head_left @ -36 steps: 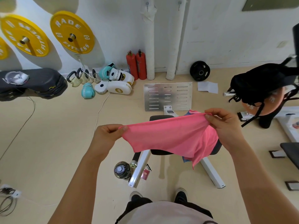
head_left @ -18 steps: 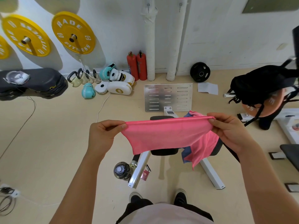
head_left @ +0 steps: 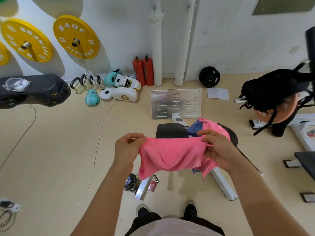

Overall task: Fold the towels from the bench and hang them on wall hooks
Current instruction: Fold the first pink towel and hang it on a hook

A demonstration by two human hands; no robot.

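Far left on the wall, two yellow weight plates. Near centre, left hand, fingers clamped on the left edge of the pink towel. Towel held slack in the air between both hands, just above the black desk. Blue towel on the desk beyond, partly under pink cloth. Right hand, fingers pinched on the towel's right edge. Far right, black bag.

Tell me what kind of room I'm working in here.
Most likely a small gym or training room. Yellow weight plates marked "Fitness" hang on the wall, kettlebells and boxing gloves sit on the floor, and a padded workout bench stands below the pink towel.
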